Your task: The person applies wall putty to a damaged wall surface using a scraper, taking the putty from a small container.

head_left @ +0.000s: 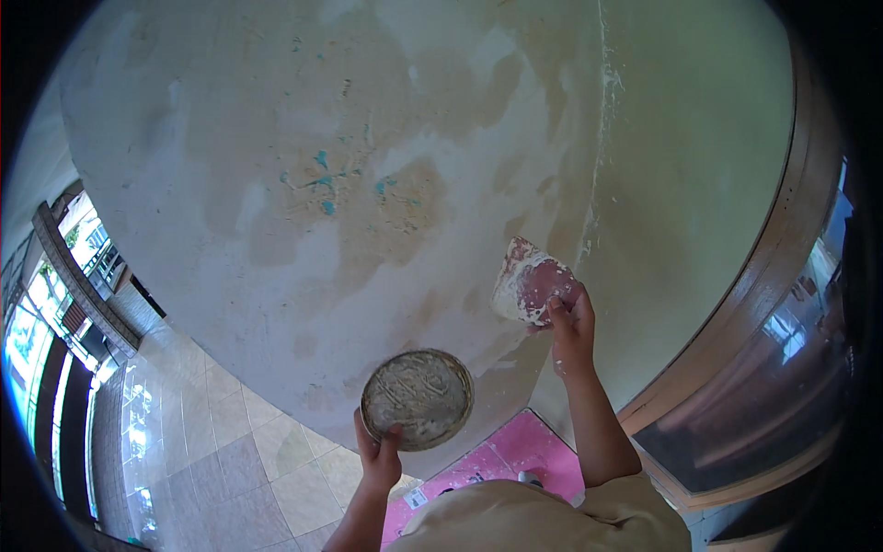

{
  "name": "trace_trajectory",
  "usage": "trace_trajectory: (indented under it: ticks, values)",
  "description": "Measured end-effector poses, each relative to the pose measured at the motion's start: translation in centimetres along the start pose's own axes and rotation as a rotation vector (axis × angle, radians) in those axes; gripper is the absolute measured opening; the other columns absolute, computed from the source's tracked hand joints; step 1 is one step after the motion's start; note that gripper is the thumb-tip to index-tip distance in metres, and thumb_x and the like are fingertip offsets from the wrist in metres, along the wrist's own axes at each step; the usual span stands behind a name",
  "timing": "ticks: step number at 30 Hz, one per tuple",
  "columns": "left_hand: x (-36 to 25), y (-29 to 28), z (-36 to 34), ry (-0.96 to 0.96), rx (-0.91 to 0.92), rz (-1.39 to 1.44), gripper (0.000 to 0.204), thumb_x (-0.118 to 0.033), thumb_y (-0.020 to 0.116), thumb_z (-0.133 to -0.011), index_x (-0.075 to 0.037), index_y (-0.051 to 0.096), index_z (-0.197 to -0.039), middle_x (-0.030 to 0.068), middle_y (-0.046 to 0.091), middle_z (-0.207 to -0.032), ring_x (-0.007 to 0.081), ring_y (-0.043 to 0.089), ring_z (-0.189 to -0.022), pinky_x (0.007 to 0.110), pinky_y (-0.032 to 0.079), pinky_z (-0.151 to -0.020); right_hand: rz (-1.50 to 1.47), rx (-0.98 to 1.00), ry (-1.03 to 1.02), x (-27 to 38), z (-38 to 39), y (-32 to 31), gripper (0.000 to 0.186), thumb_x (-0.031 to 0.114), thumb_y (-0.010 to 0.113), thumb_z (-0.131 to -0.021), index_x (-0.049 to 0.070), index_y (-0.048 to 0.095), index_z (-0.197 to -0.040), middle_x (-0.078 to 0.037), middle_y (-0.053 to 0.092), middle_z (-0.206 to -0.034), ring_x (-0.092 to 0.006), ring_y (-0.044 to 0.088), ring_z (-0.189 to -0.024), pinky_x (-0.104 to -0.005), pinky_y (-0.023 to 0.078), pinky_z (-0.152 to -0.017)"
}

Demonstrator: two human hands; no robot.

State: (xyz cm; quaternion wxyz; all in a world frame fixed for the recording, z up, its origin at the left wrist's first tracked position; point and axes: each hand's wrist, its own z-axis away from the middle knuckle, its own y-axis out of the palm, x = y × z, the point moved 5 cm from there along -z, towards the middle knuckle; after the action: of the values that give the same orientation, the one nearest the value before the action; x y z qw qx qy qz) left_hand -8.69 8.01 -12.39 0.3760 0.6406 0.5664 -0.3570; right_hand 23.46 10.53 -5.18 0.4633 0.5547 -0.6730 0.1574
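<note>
My left hand [377, 453] is closed on the near rim of a round, shallow pan [418, 397], its thumb over the edge. Greyish paste with ridged marks lies in the pan. Higher and to the right, my right hand [574, 327] grips a flat reddish putty scraper [536, 283] between thumb and fingers. White paste is smeared over the scraper's far and left parts. It is at the wall [303, 267], near the inner corner; I cannot tell whether it touches. The wall carries pale and tan patches, with bits of turquoise showing through in the upper middle.
A greenish wall [699, 184] meets the patchy one at the right, along a white-streaked corner. Beyond it stands a wooden frame [736, 285] with dark glass. A pink sheet [543, 451] covers the floor below me. Tiled floor [230, 460] stretches left toward bright openings.
</note>
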Motion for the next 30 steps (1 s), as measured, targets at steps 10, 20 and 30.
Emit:
trace_trajectory:
  ticks: [10,20,30]
  values:
    - [-5.1,2.0,0.0,0.126,0.021,0.077,0.053,0.000,0.048,-0.085,-0.001,0.032,-0.135,0.0103,0.046,-0.125,0.0182,0.042,-0.114,0.032,0.032,-0.100,-0.175,0.115,0.135,4.7,4.7,-0.7,0.029,0.012,0.052,-0.093,0.000,0.050,-0.119,-0.009,0.062,-0.100,-0.0124,0.063,-0.079,-0.0283,0.057,-0.057]
    - [-6.1,2.9,0.7,0.120,-0.029,0.116,0.051,0.002,0.046,-0.086,-0.001,0.030,-0.135,0.0111,0.045,-0.125,0.0181,0.041,-0.114,0.031,0.032,-0.100,-0.015,0.323,-0.226,6.5,7.8,0.2,0.025,0.007,0.052,-0.095,-0.002,0.055,-0.117,-0.014,0.064,-0.105,-0.0224,0.064,-0.096,-0.0387,0.054,-0.083]
    - [-4.1,3.4,1.0,0.031,-0.127,0.130,0.051,-0.001,0.045,-0.086,0.000,0.032,-0.135,0.0102,0.047,-0.122,0.0181,0.043,-0.112,0.029,0.033,-0.098,0.503,0.328,-0.603,3.5,8.6,1.8,0.044,-0.009,0.058,-0.079,0.012,0.060,-0.118,-0.015,0.064,-0.112,-0.0319,0.064,-0.104,-0.0395,0.055,-0.083]
